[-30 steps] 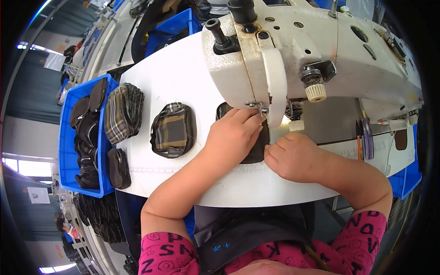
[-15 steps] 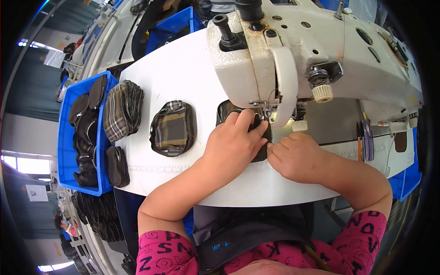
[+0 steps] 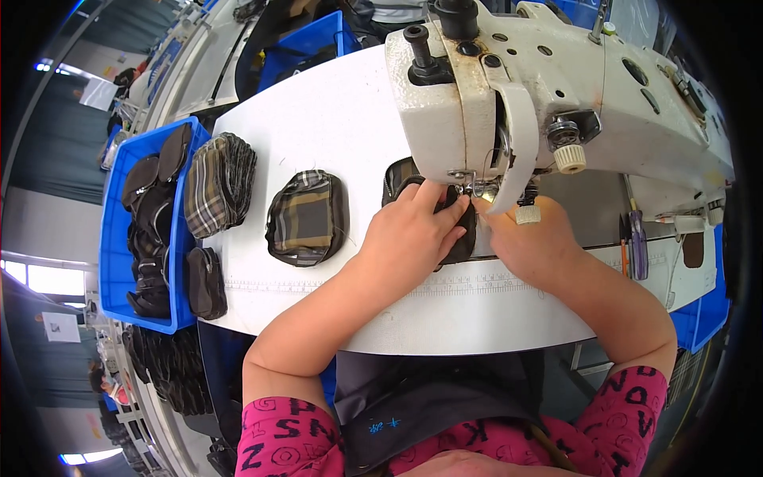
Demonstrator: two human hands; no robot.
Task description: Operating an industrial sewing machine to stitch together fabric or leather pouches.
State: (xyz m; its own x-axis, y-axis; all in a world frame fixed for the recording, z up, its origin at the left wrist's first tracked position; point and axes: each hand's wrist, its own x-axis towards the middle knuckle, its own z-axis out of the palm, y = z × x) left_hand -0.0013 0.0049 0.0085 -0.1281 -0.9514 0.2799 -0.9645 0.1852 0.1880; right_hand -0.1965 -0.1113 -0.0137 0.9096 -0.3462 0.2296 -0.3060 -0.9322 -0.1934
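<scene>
A dark zippered pouch (image 3: 462,248) lies under the needle end of a white sewing machine (image 3: 435,119). On its upper side my left hand (image 3: 409,238) presses down, thumb and forefinger pinched at the zipper edge close to the presser foot. From the other side, my right hand (image 3: 532,245) is closed with its fingertips at the same edge beside the needle; the machine head partly covers them. A second pouch (image 3: 306,219), with a brown plaid face, lies on the white table to the left of my left hand.
At the left stand a stack of plaid pieces (image 3: 218,184), a small black pouch (image 3: 206,282) and a blue bin (image 3: 184,310) of dark pouches. A purple-handled screwdriver (image 3: 638,246) lies at the right. A printed ruler strip (image 3: 318,285) runs along the table's near side.
My right hand has moved up and slightly right, bringing its fingertips to the needle area. My left hand stays on the pouch. The whole view has shifted slightly.
</scene>
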